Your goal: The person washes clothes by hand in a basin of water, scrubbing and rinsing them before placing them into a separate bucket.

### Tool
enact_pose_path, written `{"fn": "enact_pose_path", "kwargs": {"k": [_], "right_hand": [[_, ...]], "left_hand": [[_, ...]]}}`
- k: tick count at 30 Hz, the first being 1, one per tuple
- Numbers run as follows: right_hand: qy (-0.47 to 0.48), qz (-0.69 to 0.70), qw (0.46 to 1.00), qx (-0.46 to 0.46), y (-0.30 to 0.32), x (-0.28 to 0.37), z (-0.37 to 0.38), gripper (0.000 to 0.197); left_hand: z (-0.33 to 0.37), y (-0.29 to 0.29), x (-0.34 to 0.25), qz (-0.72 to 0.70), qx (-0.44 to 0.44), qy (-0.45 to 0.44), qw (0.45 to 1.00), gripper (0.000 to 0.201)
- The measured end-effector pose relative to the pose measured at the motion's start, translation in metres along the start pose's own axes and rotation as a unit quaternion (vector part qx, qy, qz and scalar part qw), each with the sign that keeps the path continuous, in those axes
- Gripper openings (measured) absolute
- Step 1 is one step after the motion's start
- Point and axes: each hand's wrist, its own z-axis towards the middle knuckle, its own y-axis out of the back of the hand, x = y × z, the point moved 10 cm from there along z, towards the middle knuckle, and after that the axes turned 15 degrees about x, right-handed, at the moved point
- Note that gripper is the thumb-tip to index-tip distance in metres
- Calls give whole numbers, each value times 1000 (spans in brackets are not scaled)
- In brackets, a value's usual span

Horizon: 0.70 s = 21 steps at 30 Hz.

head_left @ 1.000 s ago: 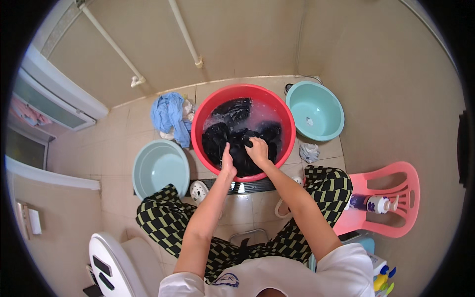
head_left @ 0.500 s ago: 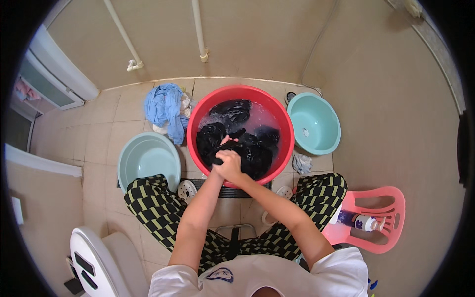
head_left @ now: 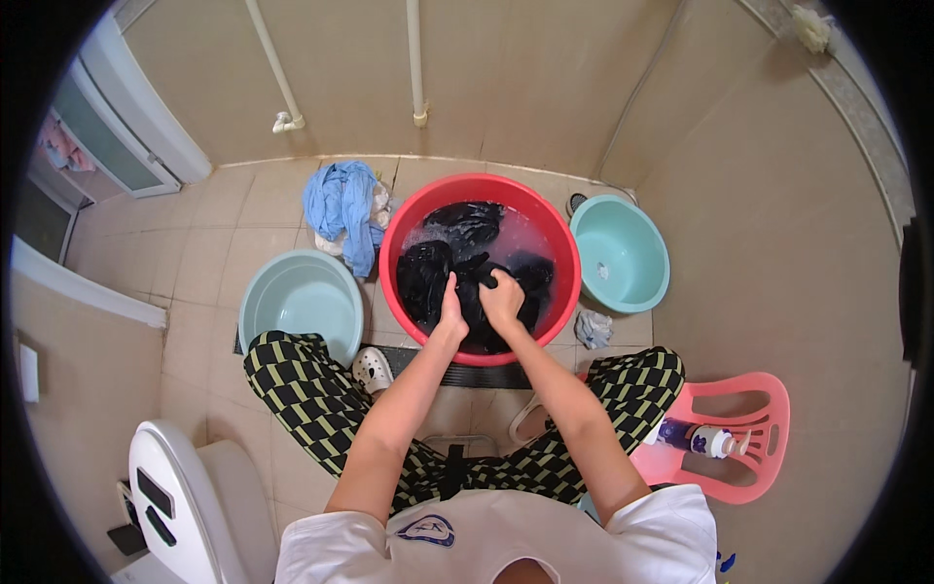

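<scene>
A red tub (head_left: 391, 282) of cloudy water stands in front of me, with dark clothes (head_left: 469, 226) soaking in it. Over its near half, my right hand (head_left: 502, 300) is closed in a fist round a wet black garment (head_left: 474, 292). Beside it, my left hand (head_left: 451, 311) holds the same garment, its thumb side up and most of its fingers hidden by the cloth. A small gap separates the two hands. The garment's exact kind cannot be made out among the dark folds.
Light blue basins stand left (head_left: 302, 302) and right (head_left: 623, 253) of the tub. Blue clothing (head_left: 342, 209) lies on the floor behind the left basin. A pink chair (head_left: 769, 428) at right carries a purple-and-white pump bottle (head_left: 696, 438). A white toilet (head_left: 185, 496) is at lower left.
My right hand has come off the left one and moved right, with black cloth in its fist. My left hand now shows beside it. The view has shifted slightly.
</scene>
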Motion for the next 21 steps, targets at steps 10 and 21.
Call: {"fn": "enact_pose_path", "kwargs": {"k": [10, 21], "right_hand": [[144, 88, 982, 86, -13, 103, -94, 12], [212, -77, 970, -92, 18, 49, -51, 19]], "left_hand": [[-33, 19, 22, -89, 147, -3, 985, 49], [-30, 20, 22, -21, 42, -6, 999, 44]]}}
